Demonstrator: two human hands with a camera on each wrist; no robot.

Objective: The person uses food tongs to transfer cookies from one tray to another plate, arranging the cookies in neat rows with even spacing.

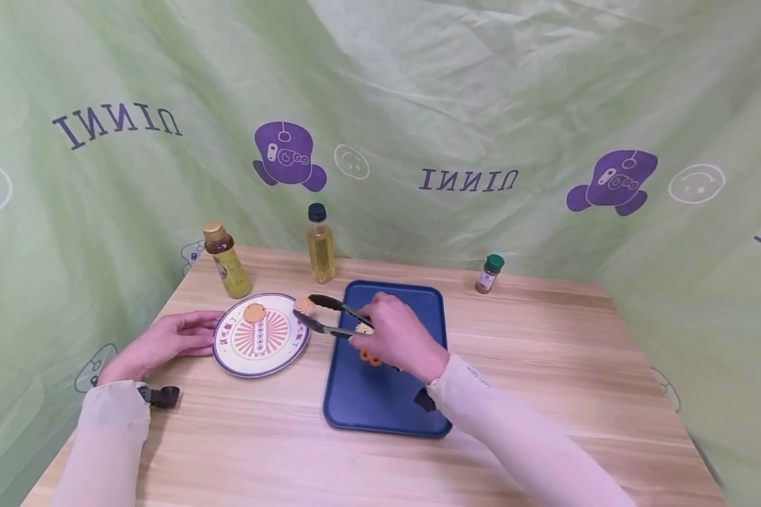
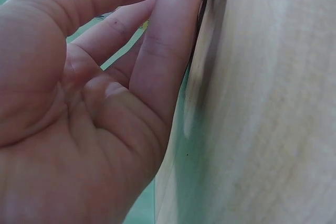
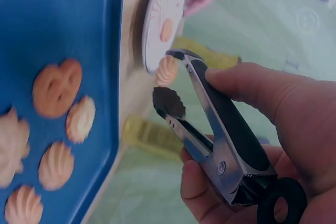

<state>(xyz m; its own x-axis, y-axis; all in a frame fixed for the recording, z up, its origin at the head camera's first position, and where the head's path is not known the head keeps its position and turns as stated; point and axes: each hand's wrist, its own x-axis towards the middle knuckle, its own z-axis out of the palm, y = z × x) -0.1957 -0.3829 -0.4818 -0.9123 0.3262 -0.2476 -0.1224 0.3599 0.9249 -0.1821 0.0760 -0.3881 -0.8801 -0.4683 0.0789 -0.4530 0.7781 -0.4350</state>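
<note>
My right hand (image 1: 398,336) grips a pair of black-and-silver food tongs (image 3: 223,124). Between the tong tips is a swirled butter cookie (image 3: 166,71), which overlaps the right rim of the plate in the head view. The white plate (image 1: 231,355), printed with a red sunburst, carries one round cookie (image 1: 254,313) near its far side. At the plate's left rim, my left hand (image 1: 172,340) touches the edge with fairly straight fingers. Under my right forearm lies a blue tray (image 1: 380,408) holding a pretzel-shaped cookie (image 3: 56,88) and several swirled cookies (image 3: 56,166).
Behind the plate stand a gold-capped bottle (image 1: 230,266) and an oil bottle (image 1: 320,246) with a dark cap. A small green-capped spice jar (image 1: 489,274) is at the back right of the wooden table (image 1: 545,394). A green printed curtain (image 1: 380,84) hangs around the table.
</note>
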